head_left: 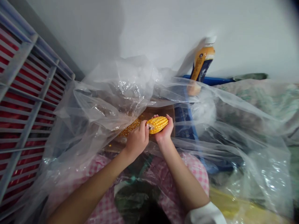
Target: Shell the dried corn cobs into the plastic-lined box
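Between my two hands is an ear of yellow corn point(159, 125), with its rows of kernels facing up and its pale, bare end toward the left. My left hand point(138, 137) is closed at that end, the thumb pressed near the edge. Around the other end and underside wraps my right hand point(165, 130), fingertips showing behind the cob. Below and to the left, loose corn kernels point(130, 128) lie in a brown box point(163, 110), partly covered by clear plastic sheeting point(98, 109).
A plastic crate point(23, 102) with red behind its slats stands on the left. A bottle point(202, 60) with an orange and dark blue label leans against the white wall point(149, 28). Right of the box is a blue bin point(183, 121) under plastic, beside a pale sack point(257, 99).
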A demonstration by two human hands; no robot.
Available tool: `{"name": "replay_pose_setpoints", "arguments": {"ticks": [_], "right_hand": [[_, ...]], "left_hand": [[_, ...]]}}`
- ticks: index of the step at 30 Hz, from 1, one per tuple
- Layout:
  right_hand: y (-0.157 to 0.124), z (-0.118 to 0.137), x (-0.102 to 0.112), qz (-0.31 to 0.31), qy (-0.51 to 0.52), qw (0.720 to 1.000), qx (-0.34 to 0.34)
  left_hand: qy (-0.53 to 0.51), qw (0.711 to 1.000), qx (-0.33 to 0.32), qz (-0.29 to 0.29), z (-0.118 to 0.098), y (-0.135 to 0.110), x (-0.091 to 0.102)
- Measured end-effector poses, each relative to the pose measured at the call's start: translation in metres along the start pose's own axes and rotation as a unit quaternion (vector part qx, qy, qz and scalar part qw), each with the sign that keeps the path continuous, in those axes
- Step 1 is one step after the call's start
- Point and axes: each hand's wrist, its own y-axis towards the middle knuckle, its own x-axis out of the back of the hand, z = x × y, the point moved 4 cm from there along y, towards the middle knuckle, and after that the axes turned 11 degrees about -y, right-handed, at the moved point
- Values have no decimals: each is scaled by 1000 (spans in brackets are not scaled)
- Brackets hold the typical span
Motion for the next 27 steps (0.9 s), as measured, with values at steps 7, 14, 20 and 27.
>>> {"name": "replay_pose_setpoints", "arguments": {"ticks": [7,14,20,27], "right_hand": [[-3,-2,-2,-8,62,995,-74],[-5,-7,-1,-25,65,994,-83],[-5,1,-2,-37,55,995,-79],[-2,1,1,-28,51,995,-82]], "left_hand": [[52,996,-65,35,-4,1,0],[83,996,-34,21,2,3,-3],[-59,998,-20,7,-5,3,5],[95,985,-141,11,-4,2,0]]}}
